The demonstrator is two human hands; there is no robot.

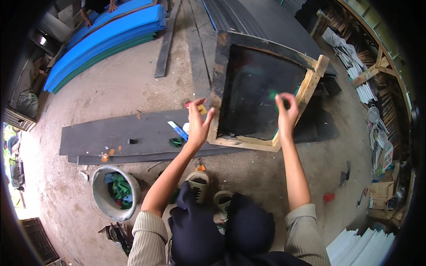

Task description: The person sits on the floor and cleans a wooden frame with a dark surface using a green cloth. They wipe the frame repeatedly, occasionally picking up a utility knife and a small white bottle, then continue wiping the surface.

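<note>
A wooden frame (242,141) around a black panel (257,88) stands tilted in front of me. My right hand (287,114) is over the panel's right side, with thumb and fingers pinched on a small green piece (274,95), blurred by motion. At the frame's left edge is my left hand (199,122), fingers apart, holding nothing I can see; whether it touches the wood I cannot tell. Just beyond that hand a yellow and red object (202,109) is partly hidden. A blue and white cutter-like tool (178,130) lies beside my left wrist, near dark green scraps (176,142).
Long dark grey sheets (97,135) lie on the floor under the frame. A white bucket (98,195) of green and blue scraps stands at left. Stacked blue sheets (106,42) fill the upper left, where another person's hands (88,20) rest. White strips (361,248) lie lower right.
</note>
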